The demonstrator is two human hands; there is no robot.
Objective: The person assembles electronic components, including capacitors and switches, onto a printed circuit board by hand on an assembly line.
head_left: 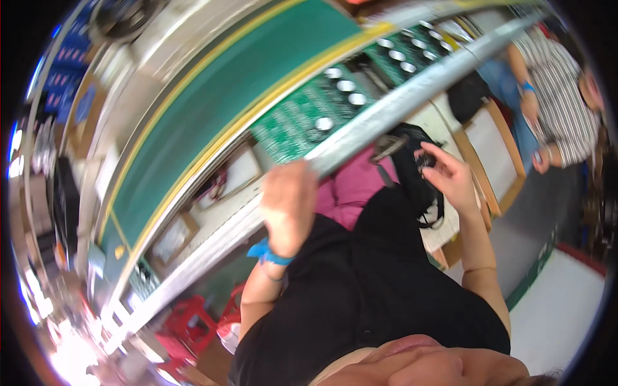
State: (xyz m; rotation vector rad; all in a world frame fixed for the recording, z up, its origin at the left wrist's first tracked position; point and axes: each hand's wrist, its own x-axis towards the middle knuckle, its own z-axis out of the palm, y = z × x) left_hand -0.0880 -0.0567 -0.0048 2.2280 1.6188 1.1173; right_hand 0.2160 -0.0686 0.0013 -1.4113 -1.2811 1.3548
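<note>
My right hand (450, 175) pinches a small dark round part (425, 159) between thumb and fingers; its exact kind does not show. Beneath and beside it lies a black bag (412, 170) with straps. My left hand (288, 202), with a blue band (269, 252) at the wrist, is smeared by motion beside the metal rail (380, 122), so its fingers cannot be read. Just beyond it a green circuit board (286, 128) lies along the line, with several white round parts (346, 85) at its right end. Farther right is another such board (402, 55).
A green conveyor belt (212, 83) with yellow edges runs behind the boards. Pink cloth (351, 193) lies below the rail. An open cardboard box (492, 151) stands at right, near a person in a striped top (557, 83). Red stools (187, 325) stand at lower left.
</note>
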